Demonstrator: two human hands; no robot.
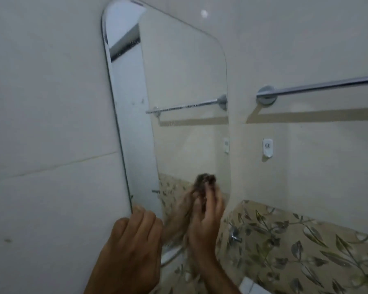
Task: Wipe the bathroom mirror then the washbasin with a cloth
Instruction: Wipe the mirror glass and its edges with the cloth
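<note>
- The mirror [179, 92] hangs on the tiled wall, its long axis running up and away from both hands; nearly all of its glass lies above and beyond them.
- The right hand [204, 221] is at the mirror's lower right corner, fingers pointing up against the glass. A dark, blurred wad just past its fingertips looks like the cloth [206, 180], though part of that shape may be reflection. I judge the hand to be pressing or grasping the cloth, but the blur keeps me from telling which.
- The left hand [134, 240] sits just left of the right one, at the mirror's lower left corner. Its fingers [146, 217] are curled over the glass edge, apparently steadying the pane; it holds no cloth.
- Of the two, the right hand is the working one and the nearer to the unwiped glass. From it, the untouched area lies upward and leftward along the mirror's length.
- So the coming stroke, as I read it, turns on travelling up the long axis from the bottom corner, while the left hand braces the lower edge.
- A towel rail [319, 85] and a small wall hook [267, 147] lie right of and above the right hand, clear of the glass.
- The washbasin is not clearly in view; it presumably lies below both hands, so that part of the task appears not yet begun.
</note>
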